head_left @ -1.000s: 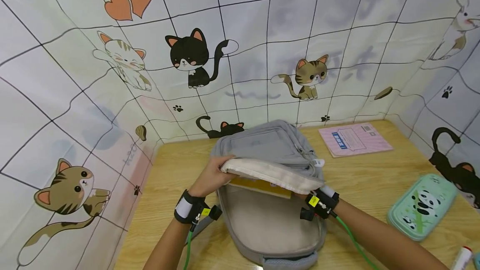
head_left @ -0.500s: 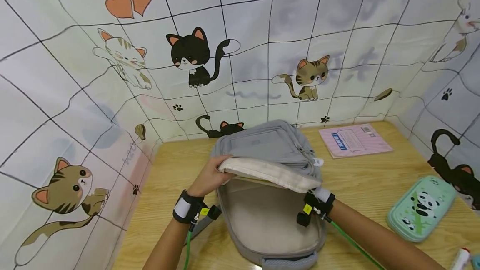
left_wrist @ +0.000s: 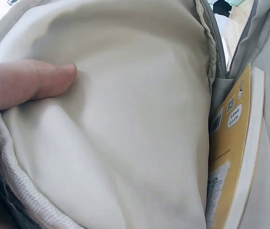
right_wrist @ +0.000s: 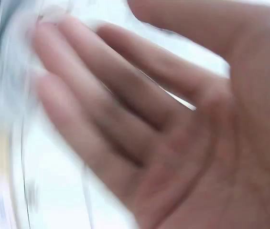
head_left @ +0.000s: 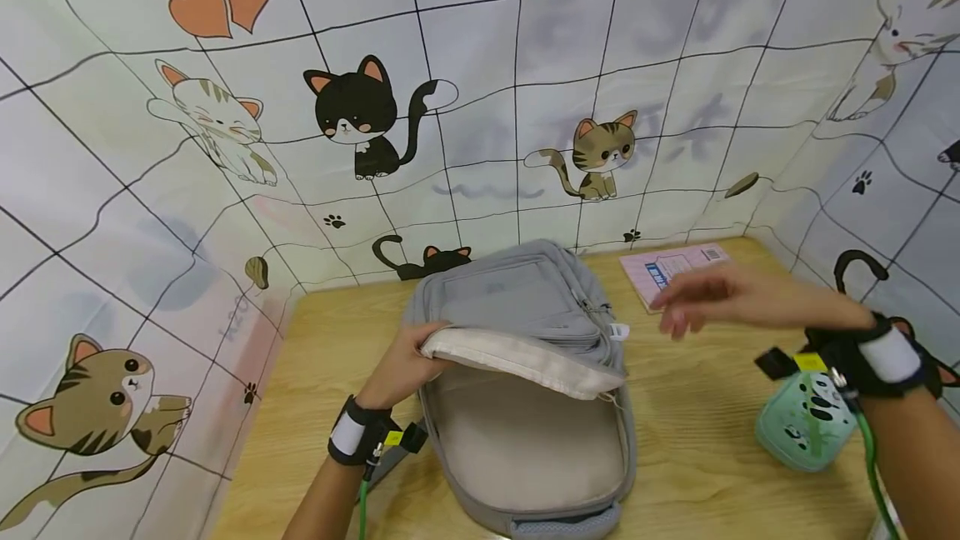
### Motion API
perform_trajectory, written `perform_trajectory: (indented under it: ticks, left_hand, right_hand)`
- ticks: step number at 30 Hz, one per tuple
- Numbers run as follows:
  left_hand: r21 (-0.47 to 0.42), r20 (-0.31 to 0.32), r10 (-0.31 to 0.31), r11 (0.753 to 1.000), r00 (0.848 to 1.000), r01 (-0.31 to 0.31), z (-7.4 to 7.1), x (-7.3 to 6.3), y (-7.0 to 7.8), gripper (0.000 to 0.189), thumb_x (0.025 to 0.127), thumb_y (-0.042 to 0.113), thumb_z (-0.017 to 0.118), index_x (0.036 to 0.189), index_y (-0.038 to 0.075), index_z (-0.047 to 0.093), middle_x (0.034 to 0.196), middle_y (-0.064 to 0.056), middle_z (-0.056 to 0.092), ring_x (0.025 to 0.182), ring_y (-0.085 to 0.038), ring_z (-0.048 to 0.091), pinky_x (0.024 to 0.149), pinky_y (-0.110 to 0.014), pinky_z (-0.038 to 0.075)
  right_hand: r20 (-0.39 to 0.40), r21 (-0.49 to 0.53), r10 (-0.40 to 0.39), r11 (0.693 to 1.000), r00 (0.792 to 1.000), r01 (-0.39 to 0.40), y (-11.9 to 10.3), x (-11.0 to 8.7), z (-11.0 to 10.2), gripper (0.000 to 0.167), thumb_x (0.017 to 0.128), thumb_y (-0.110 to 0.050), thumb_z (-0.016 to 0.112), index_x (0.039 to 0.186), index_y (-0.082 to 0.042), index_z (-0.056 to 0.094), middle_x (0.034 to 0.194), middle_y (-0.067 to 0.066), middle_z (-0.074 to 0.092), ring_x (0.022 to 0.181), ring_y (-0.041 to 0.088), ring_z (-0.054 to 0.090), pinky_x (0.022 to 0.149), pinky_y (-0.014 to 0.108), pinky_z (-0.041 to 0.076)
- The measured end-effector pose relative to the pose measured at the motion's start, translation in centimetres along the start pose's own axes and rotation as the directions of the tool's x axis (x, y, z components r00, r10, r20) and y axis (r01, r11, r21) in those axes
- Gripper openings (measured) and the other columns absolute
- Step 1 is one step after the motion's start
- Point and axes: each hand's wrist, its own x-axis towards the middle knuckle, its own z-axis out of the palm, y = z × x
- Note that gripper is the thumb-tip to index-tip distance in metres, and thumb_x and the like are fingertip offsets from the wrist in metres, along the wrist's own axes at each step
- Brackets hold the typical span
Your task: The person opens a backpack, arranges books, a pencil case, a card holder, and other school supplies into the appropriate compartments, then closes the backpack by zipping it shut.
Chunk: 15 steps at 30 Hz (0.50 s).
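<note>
A grey backpack [head_left: 517, 290] lies on the wooden table with its main compartment unzipped. My left hand [head_left: 405, 363] grips the edge of its raised front flap [head_left: 525, 358], the thumb on the cream lining [left_wrist: 125, 119] in the left wrist view. Inside the bag stands a yellow book [left_wrist: 235, 143], seen in the left wrist view and hidden from the head view. My right hand [head_left: 720, 297] hangs in the air right of the bag, holding nothing, fingers loosely bent. In the head view it overlaps a pink booklet [head_left: 637, 273] on the table.
A mint-green panda pencil case [head_left: 798, 432] lies at the right, partly hidden by my right forearm. Walls of cat-print cloth [head_left: 480, 90] close off the back and both sides. A grey strap [head_left: 382, 465] sticks out at the bag's left.
My right hand has come out of the bag and swung right and up, empty. The yellow book went out of the head view under the flap. The left hand keeps its grip.
</note>
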Motion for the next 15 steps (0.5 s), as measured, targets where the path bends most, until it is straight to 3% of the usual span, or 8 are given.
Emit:
perform_trajectory:
  ticks: [3, 4, 6, 10, 13, 15]
  left_hand:
    - [0.005, -0.014, 0.011, 1.000, 1.000, -0.011, -0.3, -0.4, -1.5, 0.023, 0.084, 0.007, 0.065, 0.104, 0.018, 0.066, 0.099, -0.002, 0.065, 0.088, -0.014, 0.056, 0.078, -0.027, 0.047]
    - [0.013, -0.020, 0.012, 1.000, 1.000, -0.012, -0.4, -0.5, -1.9, 0.022, 0.084, 0.009, 0.065, 0.104, 0.019, 0.066, 0.099, -0.001, 0.065, 0.088, -0.014, 0.056, 0.078, -0.027, 0.047]
    - [0.029, -0.028, 0.026, 0.999, 0.999, -0.025, -0.4, -0.5, -2.6, 0.022, 0.085, 0.012, 0.065, 0.104, 0.021, 0.066, 0.099, 0.001, 0.065, 0.087, -0.012, 0.057, 0.077, -0.026, 0.047]
    - [0.033, -0.017, 0.052, 0.998, 0.999, -0.051, 0.0, -0.6, -1.5, 0.023, 0.084, 0.008, 0.065, 0.105, 0.017, 0.066, 0.100, 0.000, 0.066, 0.089, -0.010, 0.058, 0.079, -0.026, 0.047]
    - [0.021, 0.014, 0.069, 0.997, 0.997, -0.070, 0.1, -0.8, -0.4, 0.026, 0.083, 0.002, 0.064, 0.106, 0.013, 0.066, 0.102, -0.003, 0.067, 0.093, -0.010, 0.059, 0.083, -0.026, 0.046]
    - [0.013, 0.040, 0.067, 0.998, 0.997, -0.068, 0.6, -0.8, -0.5, 0.027, 0.082, 0.001, 0.064, 0.106, 0.013, 0.065, 0.102, -0.004, 0.067, 0.094, -0.010, 0.059, 0.084, -0.026, 0.046]
  right_hand:
    - [-0.183, -0.157, 0.186, 0.964, 0.965, -0.215, 5.9, 3.6, -5.4, 0.035, 0.090, -0.034, 0.057, 0.119, -0.014, 0.057, 0.113, 0.008, 0.062, 0.098, 0.023, 0.062, 0.079, 0.038, 0.051]
    - [-0.209, -0.205, 0.236, 0.938, 0.949, -0.279, 8.5, 5.0, -6.7, 0.038, 0.088, -0.038, 0.060, 0.119, -0.015, 0.058, 0.116, 0.009, 0.061, 0.103, 0.025, 0.060, 0.081, 0.041, 0.049]
    - [-0.203, -0.276, 0.279, 0.903, 0.939, -0.328, 13.2, 7.2, -8.2, 0.049, 0.084, -0.037, 0.065, 0.121, -0.007, 0.056, 0.120, 0.018, 0.058, 0.109, 0.037, 0.055, 0.085, 0.049, 0.046]
    - [-0.197, -0.344, 0.335, 0.857, 0.922, -0.384, 21.9, 8.6, -7.1, 0.074, 0.072, -0.035, 0.075, 0.131, 0.000, 0.046, 0.130, 0.032, 0.044, 0.116, 0.054, 0.039, 0.087, 0.062, 0.038]
    - [-0.212, -0.382, 0.346, 0.831, 0.914, -0.404, 25.7, 8.3, -5.5, 0.094, 0.064, -0.044, 0.079, 0.136, 0.000, 0.039, 0.133, 0.036, 0.036, 0.117, 0.058, 0.033, 0.088, 0.066, 0.034]
    - [-0.219, -0.403, 0.359, 0.814, 0.907, -0.419, 27.5, 7.3, -4.7, 0.103, 0.058, -0.052, 0.080, 0.137, 0.000, 0.036, 0.133, 0.037, 0.034, 0.117, 0.059, 0.031, 0.088, 0.067, 0.033]
